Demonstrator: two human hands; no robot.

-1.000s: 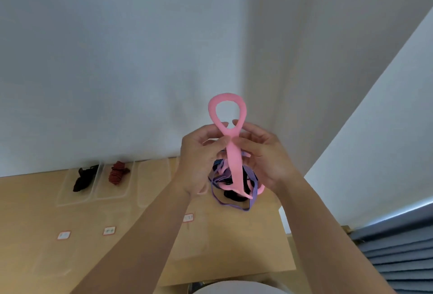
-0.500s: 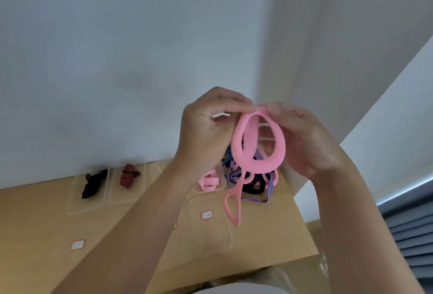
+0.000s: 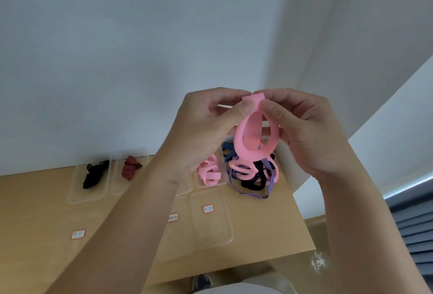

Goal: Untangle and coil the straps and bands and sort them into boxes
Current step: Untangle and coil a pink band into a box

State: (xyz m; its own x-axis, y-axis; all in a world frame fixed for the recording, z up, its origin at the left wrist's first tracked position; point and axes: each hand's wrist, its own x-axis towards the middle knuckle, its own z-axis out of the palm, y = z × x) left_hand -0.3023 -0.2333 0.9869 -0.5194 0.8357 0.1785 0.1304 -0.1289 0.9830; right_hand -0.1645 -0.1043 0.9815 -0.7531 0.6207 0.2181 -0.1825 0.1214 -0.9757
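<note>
**Pinching the pink band coil, both hands, raised above the table**

Left hand (image 3: pixel 199 129) and right hand (image 3: pixel 304 134) meet at the top of the pink band (image 3: pixel 248 140), held up off the table (image 3: pixel 35 211). Each thumb and forefinger pinches the band's top edge, with the tips of the two hands almost touching. The other fingers curl loosely behind.

Band hangs below the pinch as a doubled loop. Maybe two turns, the overlap is hard to read.

Tangled pile (image 3: pixel 254 177) of pink, purple, black and blue-striped bands lies on the table at 6 o'clock of the coil.
- At 9 o'clock of the pile: clear box (image 3: pixel 210 186) holding loose pink bands.
- Further along 9 o'clock: red-striped strap (image 3: pixel 130 170) in its own box, then black strap (image 3: pixel 93 174) in the next.
- At 7 o'clock of the pile: another clear box (image 3: pixel 230 235), with a red-bordered label (image 3: pixel 208 208) at its far edge.
</note>
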